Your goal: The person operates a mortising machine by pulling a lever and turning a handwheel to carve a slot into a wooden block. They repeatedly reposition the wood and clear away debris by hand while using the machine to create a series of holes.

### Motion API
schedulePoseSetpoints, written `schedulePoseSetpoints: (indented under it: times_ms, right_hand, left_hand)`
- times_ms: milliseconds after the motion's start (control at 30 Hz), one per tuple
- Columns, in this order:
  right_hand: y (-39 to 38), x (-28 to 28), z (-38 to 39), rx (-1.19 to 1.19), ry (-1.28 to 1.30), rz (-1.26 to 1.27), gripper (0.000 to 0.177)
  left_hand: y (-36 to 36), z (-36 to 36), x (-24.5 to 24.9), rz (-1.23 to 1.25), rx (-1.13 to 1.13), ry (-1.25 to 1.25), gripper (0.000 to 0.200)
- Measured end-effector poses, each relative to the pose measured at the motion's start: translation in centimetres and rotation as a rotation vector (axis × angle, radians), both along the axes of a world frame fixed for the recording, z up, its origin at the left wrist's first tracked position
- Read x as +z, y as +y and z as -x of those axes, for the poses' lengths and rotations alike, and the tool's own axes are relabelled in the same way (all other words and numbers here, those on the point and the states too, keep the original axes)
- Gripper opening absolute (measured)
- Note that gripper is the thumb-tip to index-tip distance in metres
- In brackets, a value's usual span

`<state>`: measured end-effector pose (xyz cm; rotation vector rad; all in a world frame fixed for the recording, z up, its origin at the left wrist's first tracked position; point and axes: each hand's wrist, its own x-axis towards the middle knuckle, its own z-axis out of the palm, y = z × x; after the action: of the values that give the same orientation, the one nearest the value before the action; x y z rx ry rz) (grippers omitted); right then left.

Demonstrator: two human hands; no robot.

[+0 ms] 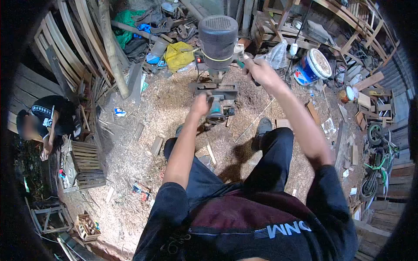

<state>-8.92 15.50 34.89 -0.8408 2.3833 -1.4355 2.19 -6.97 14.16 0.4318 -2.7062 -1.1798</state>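
Observation:
In front of me stands an upright drilling machine with a dark cylindrical motor (217,41) on top. Below the motor lies a metal vise-like bed (230,88), and under that a teal round part with a wheel (215,117). My right hand (260,73) is raised at the machine's right side, fingers closed around a lever, of which a green and dark bit shows. At the left end of the bed is my left hand (201,103), curled with the thumb up. What it grips is hidden by the hand.
Wood shavings cover the floor (174,100). A yellow sack (179,56) lies behind left; a blue-and-white bucket (312,66) stands at right. Another person (56,117) bends beside a slatted wooden crate (87,161) at left. A green bike (379,163) and scrap wood line the right.

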Motion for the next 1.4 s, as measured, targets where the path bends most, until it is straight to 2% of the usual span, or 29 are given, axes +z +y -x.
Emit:
schedulePoseSetpoints:
  times_ms: [67, 167, 200, 233, 300, 333, 367, 433, 567, 600, 700, 733, 800, 900, 933, 1033, 1100, 1167, 1267, 1367, 1400]
  right_hand:
    - [-1.7, 0.2, 1.1, 0.056, 0.168, -0.226, 0.049]
    - [-2.6, 3.9, -1.5, -0.046, 0.021, -0.692, 0.045]
    - [-3.0, 5.5, -1.9, -0.017, -0.294, -0.725, 0.040]
    - [-3.2, 4.8, -1.1, 0.001, -0.356, -0.736, 0.037]
    - [-3.1, 3.4, 0.9, 0.026, -0.474, -0.749, 0.030]
    - [-3.4, 3.1, 1.4, -0.012, -0.456, -0.795, 0.029]
    - [-3.6, 2.9, 1.5, -0.049, -0.438, -0.846, 0.027]
    - [-3.9, 2.9, 0.1, -0.071, -0.374, -0.970, 0.030]
    - [-5.0, -0.3, -3.1, -0.285, -0.232, -1.136, 0.039]
    - [-4.8, -0.8, -3.4, -0.330, -0.197, -1.169, 0.040]
    - [-3.9, -2.6, -4.7, -0.352, -0.334, -0.960, 0.048]
    - [-3.3, -4.0, -4.7, -0.393, -0.325, -0.969, 0.046]
    - [-1.1, -8.1, -4.5, -0.351, -0.160, -0.959, 0.043]
    - [-0.2, -10.0, -5.2, -0.350, -0.412, -0.526, 0.033]
    - [0.9, -10.8, -5.4, -0.342, -0.363, -0.584, 0.030]
    - [1.2, -12.5, -6.3, -0.377, -0.317, -0.471, 0.031]
    - [2.2, -14.5, -6.4, -0.310, -0.175, -0.375, 0.031]
    - [1.4, -13.7, -6.7, -0.344, -0.212, -0.459, 0.032]
    - [1.0, -14.9, -7.5, -0.343, -0.218, -0.347, 0.034]
    - [0.0, -13.6, -8.5, -0.386, -0.116, -0.459, 0.031]
    - [1.3, -16.8, -7.8, -0.332, -0.064, -0.423, 0.032]
  left_hand:
    - [-0.3, -0.2, -4.0, 0.087, -0.076, -0.018, 0.034]
    - [-0.1, -1.0, -9.9, 0.079, -0.119, -0.094, 0.040]
    - [0.3, -1.3, -10.5, 0.082, -0.161, -0.095, 0.040]
    - [0.8, -1.5, -11.3, 0.083, -0.205, -0.095, 0.040]
    - [1.0, -1.1, -18.1, 0.183, -0.415, 0.013, 0.037]
    - [2.2, -2.3, -18.1, 0.219, -0.290, 0.208, 0.033]
    - [2.7, -1.9, -18.0, 0.164, -0.227, 0.245, 0.033]
    - [3.5, -2.0, -18.3, 0.051, -0.097, 0.299, 0.032]
    - [3.6, -2.3, -17.4, -0.078, -0.077, 0.373, 0.032]
    - [3.9, -2.4, -16.8, -0.068, -0.042, 0.297, 0.033]
    - [3.4, -2.5, -16.1, -0.063, -0.099, 0.287, 0.031]
    - [3.6, -2.2, -16.9, -0.082, -0.084, 0.354, 0.029]
    - [3.4, -2.2, -15.7, -0.087, -0.080, 0.329, 0.029]
    - [3.4, -2.3, -15.8, -0.108, -0.059, 0.360, 0.027]
    - [3.4, -2.3, -15.7, -0.104, -0.062, 0.368, 0.026]
    - [4.1, -2.3, -15.5, -0.094, -0.031, 0.260, 0.023]
    - [4.1, -2.1, -15.4, -0.092, -0.004, 0.239, 0.021]
    - [4.1, -1.8, -15.5, -0.090, 0.005, 0.246, 0.017]
    - [4.4, -2.0, -15.5, -0.096, 0.020, 0.251, 0.017]
    - [4.5, -1.9, -15.7, -0.079, 0.010, 0.238, 0.018]
    - [4.5, -1.9, -16.1, -0.081, 0.010, 0.245, 0.017]
